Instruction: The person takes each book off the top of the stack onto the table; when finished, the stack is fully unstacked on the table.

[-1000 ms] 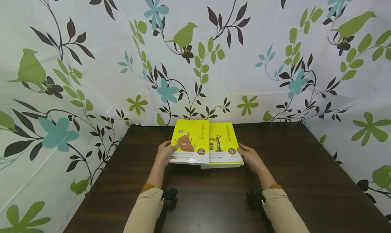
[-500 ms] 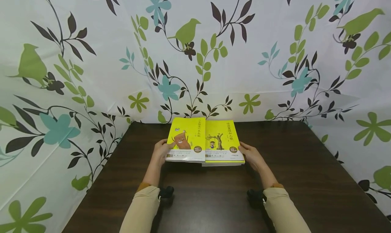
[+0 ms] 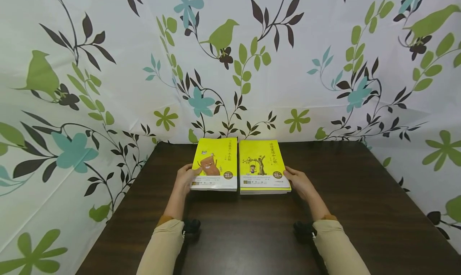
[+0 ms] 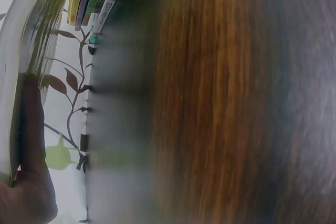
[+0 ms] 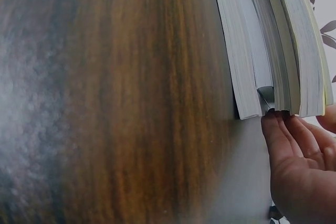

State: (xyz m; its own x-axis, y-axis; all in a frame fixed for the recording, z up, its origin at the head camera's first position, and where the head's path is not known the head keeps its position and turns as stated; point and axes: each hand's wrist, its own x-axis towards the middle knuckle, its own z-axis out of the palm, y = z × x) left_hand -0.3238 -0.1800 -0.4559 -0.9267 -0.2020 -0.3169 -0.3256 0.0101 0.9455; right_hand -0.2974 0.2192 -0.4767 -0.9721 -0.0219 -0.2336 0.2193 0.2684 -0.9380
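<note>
My left hand [image 3: 184,179] grips the left edge of a yellow picture-cover book [image 3: 216,155], thumb over the cover. In the left wrist view a finger [image 4: 32,129] lies along the underside of this book [image 4: 16,72], which is raised above the table. My right hand [image 3: 299,183] is at the right side of a stack of books topped by a yellow one [image 3: 263,159] with a tree and swing. In the right wrist view its fairly straight fingers [image 5: 281,135] touch the edges of the several stacked books [image 5: 278,51], thumb near the top one. A narrow gap separates book and stack.
Both stand near the back of a dark wood table [image 3: 245,235]. A patterned cloth [image 3: 324,35] with birds and leaves hangs directly behind it. Dark wrist cameras [image 3: 192,227] hang at the inner side of both sleeves.
My left hand has carried its yellow book leftward, off its overlap with the right stack, leaving a gap. The right hand stays by the stack. The head view has shifted slightly.
</note>
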